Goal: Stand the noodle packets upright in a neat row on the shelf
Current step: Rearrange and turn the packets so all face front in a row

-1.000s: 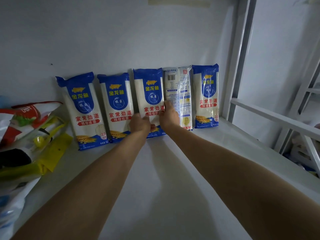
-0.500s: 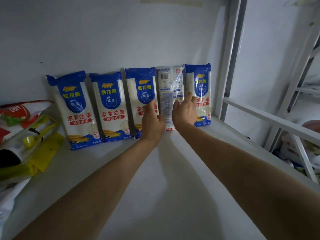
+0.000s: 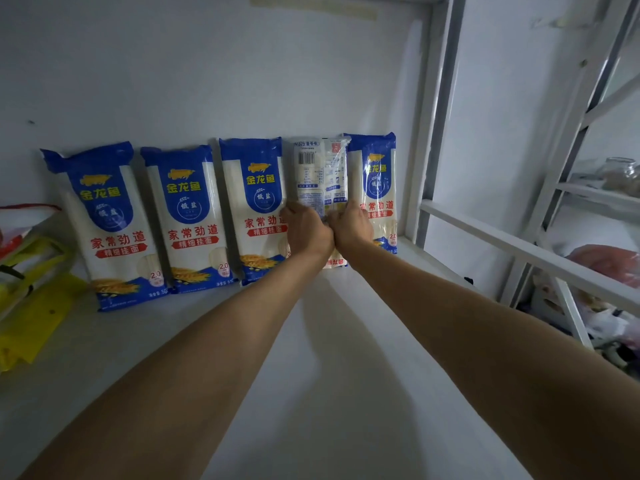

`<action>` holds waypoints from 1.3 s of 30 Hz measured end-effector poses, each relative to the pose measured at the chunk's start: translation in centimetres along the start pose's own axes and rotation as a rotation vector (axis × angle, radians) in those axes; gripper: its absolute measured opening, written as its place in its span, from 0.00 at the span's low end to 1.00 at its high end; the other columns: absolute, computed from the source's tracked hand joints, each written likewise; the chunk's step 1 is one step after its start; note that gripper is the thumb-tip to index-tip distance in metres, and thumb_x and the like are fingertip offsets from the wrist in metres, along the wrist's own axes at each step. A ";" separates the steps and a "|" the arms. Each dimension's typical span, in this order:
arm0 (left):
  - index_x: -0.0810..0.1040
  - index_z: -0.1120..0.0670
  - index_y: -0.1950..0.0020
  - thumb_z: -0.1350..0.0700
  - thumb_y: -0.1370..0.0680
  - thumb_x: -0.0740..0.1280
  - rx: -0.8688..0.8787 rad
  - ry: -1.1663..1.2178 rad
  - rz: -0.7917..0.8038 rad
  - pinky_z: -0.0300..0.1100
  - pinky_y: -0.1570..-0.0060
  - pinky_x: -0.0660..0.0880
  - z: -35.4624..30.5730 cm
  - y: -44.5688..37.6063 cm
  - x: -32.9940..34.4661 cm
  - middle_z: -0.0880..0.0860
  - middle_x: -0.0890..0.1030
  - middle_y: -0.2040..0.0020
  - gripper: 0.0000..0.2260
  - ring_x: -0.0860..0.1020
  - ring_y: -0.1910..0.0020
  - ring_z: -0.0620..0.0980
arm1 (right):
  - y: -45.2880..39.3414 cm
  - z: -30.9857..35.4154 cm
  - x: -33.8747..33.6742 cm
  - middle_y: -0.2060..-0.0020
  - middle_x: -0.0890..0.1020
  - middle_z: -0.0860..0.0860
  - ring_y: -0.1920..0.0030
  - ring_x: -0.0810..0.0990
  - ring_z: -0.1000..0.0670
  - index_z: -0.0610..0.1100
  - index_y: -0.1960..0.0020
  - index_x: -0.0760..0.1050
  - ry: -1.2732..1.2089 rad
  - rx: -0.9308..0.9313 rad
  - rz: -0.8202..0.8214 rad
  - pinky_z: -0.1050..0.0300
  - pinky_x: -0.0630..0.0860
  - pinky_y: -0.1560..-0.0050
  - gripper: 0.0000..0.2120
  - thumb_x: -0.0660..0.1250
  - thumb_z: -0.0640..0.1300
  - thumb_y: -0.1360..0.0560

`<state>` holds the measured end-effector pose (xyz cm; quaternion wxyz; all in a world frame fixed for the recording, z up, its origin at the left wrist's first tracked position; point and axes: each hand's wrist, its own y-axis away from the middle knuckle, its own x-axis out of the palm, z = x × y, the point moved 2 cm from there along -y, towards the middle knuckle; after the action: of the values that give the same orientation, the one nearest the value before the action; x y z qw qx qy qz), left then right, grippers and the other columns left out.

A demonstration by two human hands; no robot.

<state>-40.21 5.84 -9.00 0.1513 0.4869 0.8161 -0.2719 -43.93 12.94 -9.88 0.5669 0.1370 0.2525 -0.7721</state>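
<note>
Several blue-and-white noodle packets stand upright in a row against the white back wall of the shelf [image 3: 311, 393]. The fourth packet [image 3: 318, 168] shows its back side with a barcode, upside down. My left hand [image 3: 306, 230] and my right hand [image 3: 351, 226] grip this reversed packet at its lower half, one on each side edge. To its left stand three front-facing packets: one at the far left [image 3: 107, 223], one [image 3: 192, 216] beside it, and one [image 3: 254, 206] touching my left hand. The rightmost packet [image 3: 379, 181] stands just behind my right hand.
Red and yellow bags [image 3: 31, 289] lie on the shelf at the far left. A white metal upright [image 3: 433, 116] and rail [image 3: 519, 251] bound the shelf on the right. Beyond them is another rack with a jar [image 3: 620, 174] and bags.
Both hands moved from the third packet's base to the reversed fourth packet and now close in tighter on its two sides. The camera shifted slightly left.
</note>
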 end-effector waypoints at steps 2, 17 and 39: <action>0.60 0.64 0.28 0.60 0.23 0.66 0.009 -0.026 -0.019 0.48 0.38 0.73 -0.3 0.4 -0.3 0.63 0.64 0.30 0.27 0.73 0.35 0.61 | 0.3 -0.3 -0.4 0.39 0.76 0.42 0.43 0.77 0.41 0.40 0.36 0.70 -0.026 0.013 -0.029 0.54 0.70 0.49 0.16 0.60 0.44 0.21; 0.78 0.60 0.41 0.53 0.18 0.58 -0.224 0.866 0.102 0.43 0.59 0.83 0.8 4.0 -3.0 0.59 0.85 0.49 0.15 0.85 0.62 0.52 | 5.3 -1.6 -4.2 0.51 0.82 0.46 0.50 0.82 0.45 0.43 0.50 0.75 -0.458 -0.136 -0.104 0.42 0.83 0.52 0.08 0.61 0.45 0.26; 0.74 0.55 0.37 0.45 0.27 0.70 -0.162 1.071 0.083 0.44 0.53 0.82 -1.3 7.1 -5.2 0.56 0.83 0.47 0.22 0.83 0.46 0.53 | 11.0 2.1 -6.6 0.58 0.78 0.47 0.72 0.78 0.44 0.48 0.52 0.84 0.141 -0.758 -0.325 0.54 0.73 0.74 0.07 0.68 0.46 0.26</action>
<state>-31.46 5.60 -7.35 -0.2380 0.5761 0.7774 0.0844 -31.29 14.57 -7.42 0.4293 -0.0703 0.5753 -0.6926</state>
